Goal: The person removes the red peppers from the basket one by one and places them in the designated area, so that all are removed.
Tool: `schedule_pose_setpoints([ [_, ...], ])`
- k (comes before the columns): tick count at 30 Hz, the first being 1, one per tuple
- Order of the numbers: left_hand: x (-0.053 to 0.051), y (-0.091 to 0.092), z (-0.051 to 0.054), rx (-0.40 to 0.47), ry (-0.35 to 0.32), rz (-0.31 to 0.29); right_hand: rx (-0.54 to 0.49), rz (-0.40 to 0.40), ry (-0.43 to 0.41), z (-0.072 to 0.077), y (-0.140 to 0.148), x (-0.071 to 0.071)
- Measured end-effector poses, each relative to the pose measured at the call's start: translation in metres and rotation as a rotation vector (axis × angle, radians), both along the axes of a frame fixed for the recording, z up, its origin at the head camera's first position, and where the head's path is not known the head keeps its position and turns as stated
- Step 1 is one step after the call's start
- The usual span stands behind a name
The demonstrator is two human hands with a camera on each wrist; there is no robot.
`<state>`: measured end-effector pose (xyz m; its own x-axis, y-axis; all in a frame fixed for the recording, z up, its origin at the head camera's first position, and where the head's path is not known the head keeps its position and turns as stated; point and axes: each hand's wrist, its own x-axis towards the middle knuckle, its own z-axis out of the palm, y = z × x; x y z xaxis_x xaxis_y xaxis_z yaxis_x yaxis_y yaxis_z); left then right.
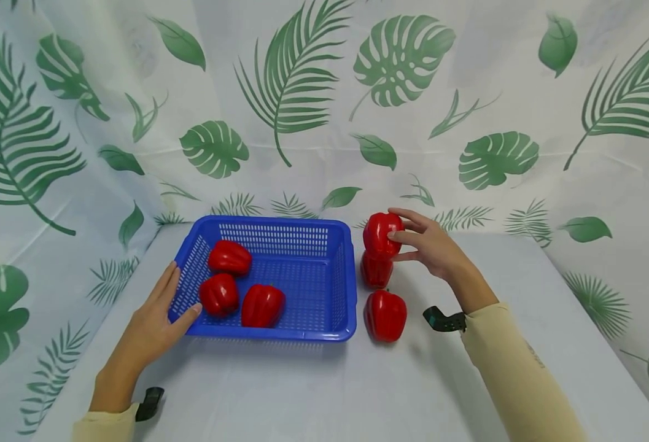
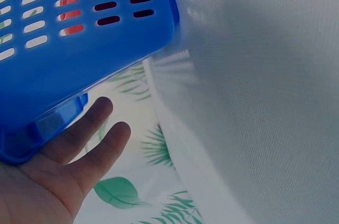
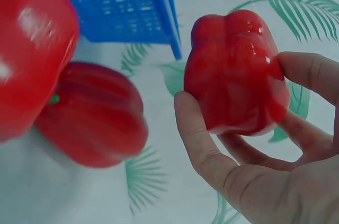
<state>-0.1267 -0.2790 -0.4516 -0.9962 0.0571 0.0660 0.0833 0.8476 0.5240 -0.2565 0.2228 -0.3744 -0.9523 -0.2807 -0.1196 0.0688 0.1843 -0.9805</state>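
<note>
A beige fabric sleeve [image 1: 517,368] is filling the lower right. The right hand [image 1: 433,245] is pinching a glossy red bell pepper [image 1: 379,233] just right of centre; a blue perforated plastic basket [image 1: 307,334] is lying leftward. The left hand [image 1: 151,326], straight-fingered, is touching the basket's left side.

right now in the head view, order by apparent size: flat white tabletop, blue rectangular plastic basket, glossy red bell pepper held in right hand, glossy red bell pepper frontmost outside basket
1. White tabletop
2. Blue basket
3. Held pepper, frontmost loose pepper: too alike to rank
</note>
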Motion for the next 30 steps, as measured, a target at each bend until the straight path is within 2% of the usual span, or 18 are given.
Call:
schedule_pose_setpoints([
  [17, 0.003, 0.0, 0.0, -0.012, -0.009, 0.012, 0.016, -0.065, -0.037, -0.023, 0.05, 0.008],
  [30, 0.001, 0.002, -0.001, -0.019, -0.006, 0.013, 0.034, -0.087, -0.073, -0.038, 0.07, 0.014],
])
